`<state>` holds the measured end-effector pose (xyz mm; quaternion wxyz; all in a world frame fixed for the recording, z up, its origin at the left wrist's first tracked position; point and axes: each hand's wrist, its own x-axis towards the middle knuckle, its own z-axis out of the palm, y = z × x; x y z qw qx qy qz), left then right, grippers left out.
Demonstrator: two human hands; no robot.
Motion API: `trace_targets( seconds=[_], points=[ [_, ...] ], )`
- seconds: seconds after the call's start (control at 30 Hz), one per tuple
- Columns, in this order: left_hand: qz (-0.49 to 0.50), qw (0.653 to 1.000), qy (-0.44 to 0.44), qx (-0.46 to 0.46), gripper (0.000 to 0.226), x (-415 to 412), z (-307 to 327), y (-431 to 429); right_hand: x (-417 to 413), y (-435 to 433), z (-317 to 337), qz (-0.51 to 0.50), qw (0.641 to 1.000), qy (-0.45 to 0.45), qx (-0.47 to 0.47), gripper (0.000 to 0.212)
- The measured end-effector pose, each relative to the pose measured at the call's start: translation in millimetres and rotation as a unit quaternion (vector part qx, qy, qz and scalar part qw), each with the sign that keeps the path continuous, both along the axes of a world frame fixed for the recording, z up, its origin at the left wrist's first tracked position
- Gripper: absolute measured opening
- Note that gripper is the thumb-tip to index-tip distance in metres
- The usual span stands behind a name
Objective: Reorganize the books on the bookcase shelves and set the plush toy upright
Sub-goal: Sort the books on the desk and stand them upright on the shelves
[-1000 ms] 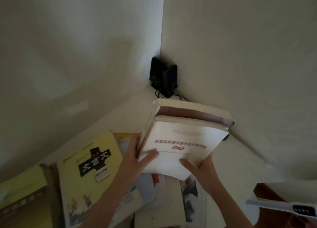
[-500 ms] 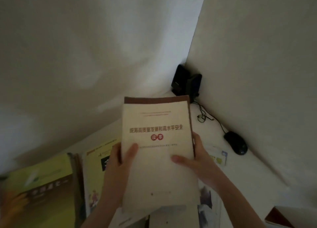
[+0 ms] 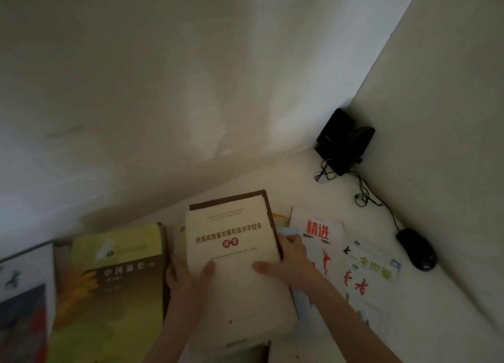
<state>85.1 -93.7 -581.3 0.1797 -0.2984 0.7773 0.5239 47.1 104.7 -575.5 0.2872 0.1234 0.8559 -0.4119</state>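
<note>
your left hand (image 3: pixel 188 278) and right hand (image 3: pixel 289 264) grip the cream book (image 3: pixel 234 289) by its side edges, thumbs flat on the cover, mid-surface (image 3: pixel 341 199), near the back edge. its title reads 统筹高质量发展和高水平安全 读本; the white book (image 3: pixel 317 231) just beside it says 精进.

It looked like a home study corner: a white desk (image 3: pixel 297 191) held scattered books (image 3: pixel 114 283), small black speakers (image 3: pixel 344 141) and a mouse (image 3: pixel 416 249).
</note>
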Motion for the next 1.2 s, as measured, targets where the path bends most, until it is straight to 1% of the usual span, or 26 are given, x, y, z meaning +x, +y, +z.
trace_targets(
  seconds=[0.07, 0.13, 0.23, 0.3, 0.33, 0.37, 0.43, 0.47, 0.5, 0.6, 0.63, 0.67, 0.7, 0.77, 0.8, 0.83, 0.9, 0.97, 1.0, 1.1, 1.13, 1.2],
  points=[
    [0.028, 0.999, -0.011, 0.017, 0.091, -3, -1, -4, 1, -3, 3, -0.014, 0.999, 0.003, -0.041, 0.076],
    [0.04, 0.999, -0.024, 0.02, 0.093, -4, -4, -7, 4, -4, 4, -0.021, 0.998, 0.01, -0.062, 0.07],
    [0.046, 0.998, -0.034, 0.006, 0.097, -2, -3, -6, 9, -6, 2, -0.022, 0.997, 0.023, -0.074, 0.065],
    [0.058, 0.998, -0.03, 0.006, 0.106, -5, -4, -8, 12, -12, 3, 0.004, 0.998, 0.024, -0.054, 0.065],
    [0.074, 0.997, -0.031, 0.014, 0.112, -7, -4, -10, 13, -15, 2, 0.029, 0.999, 0.025, -0.031, 0.067],
    [0.089, 0.995, -0.029, 0.026, 0.11, -9, -6, -12, 15, -18, 1, 0.054, 0.998, 0.023, -0.005, 0.068],
    [0.115, 0.992, -0.027, 0.042, 0.088, -11, -3, -15, 17, -22, 1, 0.074, 0.997, 0.017, 0.019, 0.072],
    [0.115, 0.992, -0.022, 0.043, 0.083, -11, -3, -16, 17, -23, 1, 0.07, 0.997, 0.014, 0.016, 0.075],
    [0.113, 0.993, -0.012, 0.043, 0.086, -11, -3, -16, 17, -22, 1, 0.061, 0.998, 0.01, 0.009, 0.078],
    [0.098, 0.995, -0.004, 0.019, 0.115, -6, -21, -19, 15, -19, -2, 0.031, 0.999, -0.011, -0.006, 0.099],
    [0.09, 0.996, -0.001, 0.012, 0.118, -5, -14, -16, 14, -18, -2, 0.014, 1.0, -0.022, -0.01, 0.108],
    [0.086, 0.996, 0.006, 0.01, 0.114, -5, -4, -11, 14, -15, -1, -0.005, 0.999, -0.031, -0.017, 0.113],
    [0.082, 0.996, 0.018, 0.005, 0.103, -4, 5, -7, 14, -12, -2, -0.022, 0.999, -0.037, -0.028, 0.114],
    [0.062, 0.997, 0.05, -0.013, 0.08, -5, 7, -2, 16, -2, 0, -0.044, 0.996, -0.046, -0.06, 0.101],
    [0.055, 0.997, 0.057, -0.01, 0.076, -7, 3, -1, 17, 3, 0, -0.058, 0.994, -0.053, -0.078, 0.095],
    [0.05, 0.996, 0.07, -0.005, 0.076, -10, 1, 0, 19, 8, 0, -0.077, 0.991, -0.06, -0.096, 0.095],
    [0.041, 0.996, 0.078, 0.025, 0.077, -21, 2, 1, 24, 14, -2, -0.109, 0.985, -0.063, -0.121, 0.101],
    [0.02, 0.996, 0.059, 0.061, 0.076, -28, -1, 0, 27, 15, -2, -0.128, 0.981, -0.055, -0.136, 0.104],
    [0.016, 0.996, 0.051, 0.071, 0.074, -30, -2, 0, 29, 14, -2, -0.132, 0.981, -0.05, -0.137, 0.103],
    [0.036, 0.992, 0.089, 0.084, 0.055, -26, -5, 1, 31, 8, 1, -0.142, 0.981, -0.023, -0.129, 0.092],
    [0.04, 0.991, 0.091, 0.087, 0.05, -23, -2, 1, 31, 8, 2, -0.15, 0.978, -0.023, -0.14, 0.093],
    [0.048, 0.986, 0.107, 0.122, 0.043, -17, 11, -1, 32, 8, 4, -0.171, 0.969, -0.024, -0.176, 0.095]
  ],
)
